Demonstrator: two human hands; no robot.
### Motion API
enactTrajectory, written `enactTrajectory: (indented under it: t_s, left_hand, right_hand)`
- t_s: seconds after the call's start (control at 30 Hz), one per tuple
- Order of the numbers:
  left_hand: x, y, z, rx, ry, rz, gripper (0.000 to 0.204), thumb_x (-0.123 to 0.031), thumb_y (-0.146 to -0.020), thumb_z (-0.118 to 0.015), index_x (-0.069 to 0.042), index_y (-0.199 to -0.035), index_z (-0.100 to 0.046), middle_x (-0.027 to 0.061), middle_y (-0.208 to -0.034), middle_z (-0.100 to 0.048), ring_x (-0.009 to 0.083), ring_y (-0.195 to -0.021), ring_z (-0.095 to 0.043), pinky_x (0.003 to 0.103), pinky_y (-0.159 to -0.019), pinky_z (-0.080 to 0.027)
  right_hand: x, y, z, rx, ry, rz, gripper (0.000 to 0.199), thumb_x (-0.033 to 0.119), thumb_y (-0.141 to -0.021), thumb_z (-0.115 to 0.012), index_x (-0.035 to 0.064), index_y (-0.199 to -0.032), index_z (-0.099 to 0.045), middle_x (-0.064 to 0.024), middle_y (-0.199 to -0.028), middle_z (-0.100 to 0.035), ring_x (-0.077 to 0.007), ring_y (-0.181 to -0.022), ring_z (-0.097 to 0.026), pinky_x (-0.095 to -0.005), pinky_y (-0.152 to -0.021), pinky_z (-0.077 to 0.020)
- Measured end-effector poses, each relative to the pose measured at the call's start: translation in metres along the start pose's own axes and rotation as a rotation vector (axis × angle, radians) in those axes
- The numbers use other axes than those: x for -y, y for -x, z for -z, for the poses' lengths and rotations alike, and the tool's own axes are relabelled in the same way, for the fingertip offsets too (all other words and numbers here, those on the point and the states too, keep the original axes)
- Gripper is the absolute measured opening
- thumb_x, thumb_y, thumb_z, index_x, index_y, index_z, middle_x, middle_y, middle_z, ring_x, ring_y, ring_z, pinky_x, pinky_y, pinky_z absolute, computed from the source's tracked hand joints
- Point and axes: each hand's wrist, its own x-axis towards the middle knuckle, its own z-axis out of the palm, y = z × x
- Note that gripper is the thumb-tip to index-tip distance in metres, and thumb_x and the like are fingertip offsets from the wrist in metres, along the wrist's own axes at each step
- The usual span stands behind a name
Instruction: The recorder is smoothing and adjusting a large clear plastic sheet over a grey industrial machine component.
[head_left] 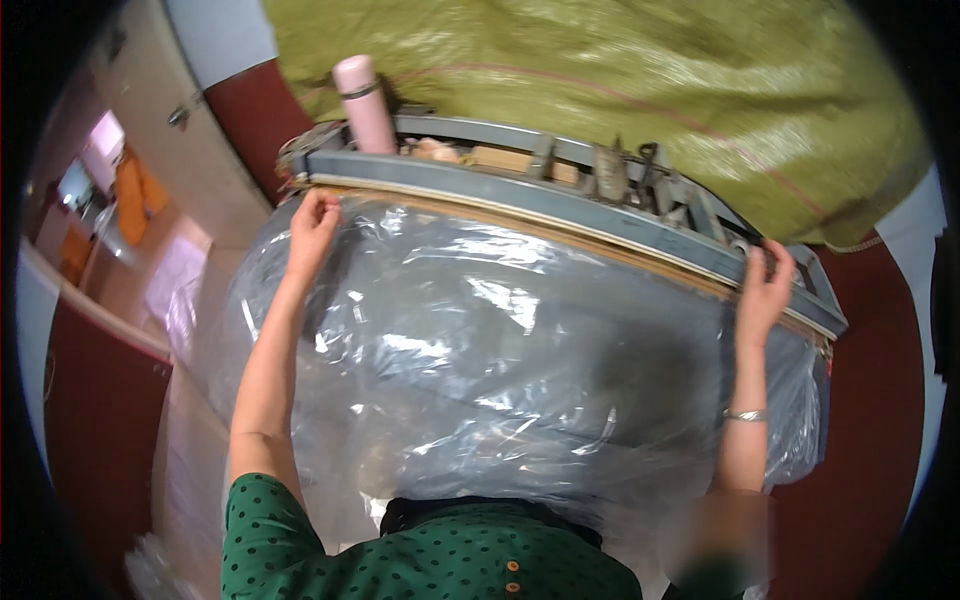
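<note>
A big clear plastic bag [480, 370] lies in front of the person, its top edge against the long grey machine bar [560, 205]. The left hand [313, 222] pinches the bag's edge there, fingers curled. The right hand [765, 290] grips the other end. Both arms reach straight forward, far apart. A pink bottle [362, 100] stands behind the bar.

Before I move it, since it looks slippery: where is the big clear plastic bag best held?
Grip the big clear plastic bag by its far top edge, at both corners, from above, where the left hand and right hand pinch it against the long grey metal bar. There the film lies flat; elsewhere it bulges.
</note>
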Motion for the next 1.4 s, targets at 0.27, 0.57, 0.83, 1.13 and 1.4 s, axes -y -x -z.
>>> enactTrajectory:
  t_s: [0.27,0.57,0.83,1.13,1.4]
  left_hand:
    - [-0.054,0.038,0.064,-0.296,0.076,-0.151,0.010,-0.007,-0.080,-0.050,-0.003,-0.089,-0.047,0.0004,-0.081,-0.051,0.0095,-0.080,-0.048,0.024,-0.070,-0.039]
    - [-0.042,0.087,0.053,0.469,-0.609,-0.112,0.010,-0.013,-0.070,-0.052,-0.005,-0.076,-0.055,0.0139,-0.071,-0.056,0.0308,-0.073,-0.054,0.036,-0.063,-0.043]
    - [-0.160,0.118,-0.029,1.089,0.055,0.198,0.011,-0.004,-0.074,-0.047,-0.003,-0.084,-0.052,0.0004,-0.067,-0.051,0.0064,-0.062,-0.045,0.023,-0.057,-0.040]
    - [-0.214,0.116,-0.075,0.590,-0.492,-0.714,0.047,-0.017,-0.071,-0.061,-0.004,-0.113,-0.044,0.0133,-0.123,-0.039,0.0301,-0.116,-0.034,0.041,-0.092,-0.031]
    - [-0.107,0.165,-0.052,0.786,-0.744,-0.260,0.076,-0.048,-0.073,-0.053,-0.005,-0.129,-0.025,0.0136,-0.136,-0.018,0.0308,-0.127,-0.011,0.048,-0.099,-0.016]
  right_hand:
    - [0.175,0.092,-0.120,0.921,-0.395,0.056,0.024,0.023,-0.068,-0.067,0.0039,-0.081,-0.059,-0.0074,-0.068,-0.058,-0.0164,-0.063,-0.055,-0.0283,-0.060,-0.0429]
    - [0.017,0.097,-0.024,0.616,-0.183,-0.236,0.016,0.015,-0.074,-0.060,-0.0010,-0.072,-0.057,-0.0015,-0.061,-0.053,-0.0069,-0.061,-0.045,-0.0224,-0.058,-0.0388]
    - [-0.174,0.067,0.188,0.242,0.317,-0.264,0.019,0.018,-0.079,-0.057,-0.0010,-0.075,-0.056,-0.0050,-0.062,-0.053,-0.0103,-0.061,-0.044,-0.0245,-0.060,-0.0389]
    - [-0.201,0.079,0.238,0.247,0.449,-0.215,0.023,0.020,-0.080,-0.055,-0.0021,-0.077,-0.055,-0.0084,-0.062,-0.052,-0.0133,-0.059,-0.044,-0.0263,-0.058,-0.0391]
    - [-0.216,0.079,0.253,0.287,0.434,-0.289,0.023,0.022,-0.081,-0.054,-0.0012,-0.080,-0.055,-0.0066,-0.065,-0.052,-0.0125,-0.061,-0.043,-0.0252,-0.060,-0.0389]
